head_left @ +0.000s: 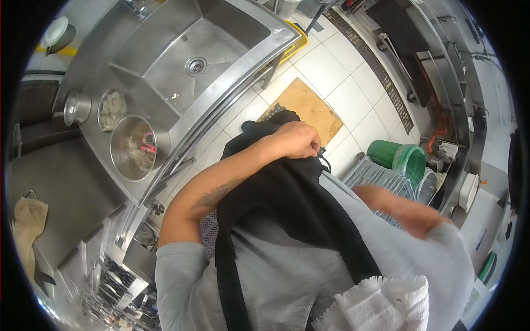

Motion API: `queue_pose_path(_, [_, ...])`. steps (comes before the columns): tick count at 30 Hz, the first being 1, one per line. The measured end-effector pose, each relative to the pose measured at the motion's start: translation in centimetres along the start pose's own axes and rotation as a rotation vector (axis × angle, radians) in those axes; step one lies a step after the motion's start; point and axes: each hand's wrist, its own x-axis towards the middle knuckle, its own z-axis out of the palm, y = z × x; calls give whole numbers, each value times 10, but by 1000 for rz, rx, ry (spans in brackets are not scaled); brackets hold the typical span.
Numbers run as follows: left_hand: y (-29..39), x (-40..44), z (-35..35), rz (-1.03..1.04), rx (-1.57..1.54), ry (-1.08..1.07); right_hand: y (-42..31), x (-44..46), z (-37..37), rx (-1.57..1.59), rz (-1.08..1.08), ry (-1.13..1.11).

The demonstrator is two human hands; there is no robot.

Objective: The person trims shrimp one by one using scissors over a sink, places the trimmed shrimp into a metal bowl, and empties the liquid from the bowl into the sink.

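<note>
I wear a black apron (301, 187) over a grey T-shirt (359, 248). My left hand (301, 140) is closed in front of my waist, at the apron's side edge. A thin black apron string (328, 163) comes out at its fingertips. On the other side, my right forearm (392, 204) is bent back towards my waist and smeared by motion. The fingers of that hand are hidden behind my side. A frayed white cloth (381, 306) lies over my shoulder.
A steel sink (165, 60) is at the upper left. Beside it stand a steel bowl (116, 157) with a pink-handled item inside, and smaller steel pots. On the tiled floor lies a tan board (309, 110). A green bin (383, 151) and grey crate (367, 174) are at right.
</note>
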Motion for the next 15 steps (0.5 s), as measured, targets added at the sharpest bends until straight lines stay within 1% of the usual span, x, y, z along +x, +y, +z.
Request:
queue_pose_path(1, [-5,4,3,19,-5,-14,-14,-2,13,399,122,181])
queue_pose_path(2, [-4,1,1,25,-10,-20,-4,8,26,405,129,179])
queue_pose_path(4, [-4,-14,-8,153,-67,179,22,41,56,748,194,60])
queue_pose_path(5, [-3,-19,-13,156,-60,159,31,51,46,622,162,-121])
queue_pose_path(6, [-2,-25,-17,112,-87,170,42,62,28,484,128,-297])
queue_pose_path(8, [1,-34,-31,57,-110,197,35,28,-27,-64,223,-96])
queue_pose_path(9, [0,-39,-37,59,-109,191,46,24,-41,-66,243,22])
queue_pose_path(10, [-3,-43,-45,47,-151,245,43,14,-58,-92,189,234])
queue_pose_path(11, [-7,-50,-48,32,-201,295,36,9,-76,-90,21,398])
queue_pose_path(12, [-10,-60,-50,33,-204,290,37,18,-88,9,-121,369])
queue_pose_path(13, [-13,-70,-53,-32,-209,345,19,13,-110,90,-291,230])
queue_pose_path(14, [-16,-80,-56,-95,-216,402,2,6,-120,270,-254,39])
queue_pose_path(15, [-20,-90,-57,-87,-217,406,-10,4,-127,444,-215,-155])
